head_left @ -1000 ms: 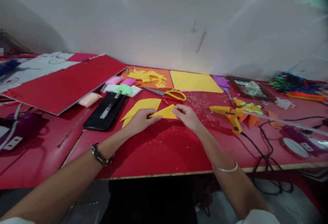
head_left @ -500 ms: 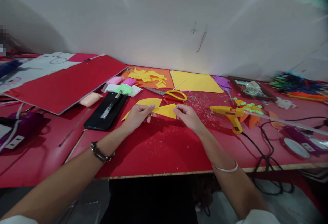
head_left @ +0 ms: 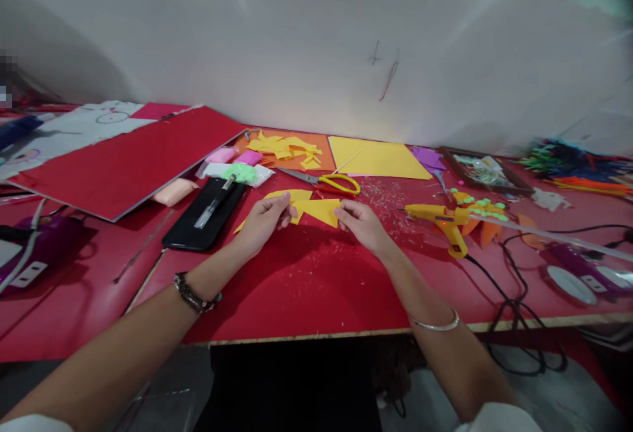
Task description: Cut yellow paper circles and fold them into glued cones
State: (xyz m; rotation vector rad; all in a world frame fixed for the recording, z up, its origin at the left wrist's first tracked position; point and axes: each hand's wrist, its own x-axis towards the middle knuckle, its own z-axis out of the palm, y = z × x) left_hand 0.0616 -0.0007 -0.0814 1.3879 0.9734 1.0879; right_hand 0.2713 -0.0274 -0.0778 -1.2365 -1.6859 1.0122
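Note:
A folded yellow paper triangle lies on the red table between my hands. My left hand pinches its left end, fingers closed on the paper. My right hand pinches its right end, fingers curled. A second yellow paper piece lies just behind, partly hidden under my left hand. Yellow-handled scissors rest a little beyond the paper.
A yellow glue gun with a black cord stands to the right. A black tray with a pen, clay packets, yellow scraps, a yellow sheet and a red board lie behind and left.
My left hand has moved up and right along the triangle, folding its left tip in; the paper looks shorter. My right hand has stayed in place.

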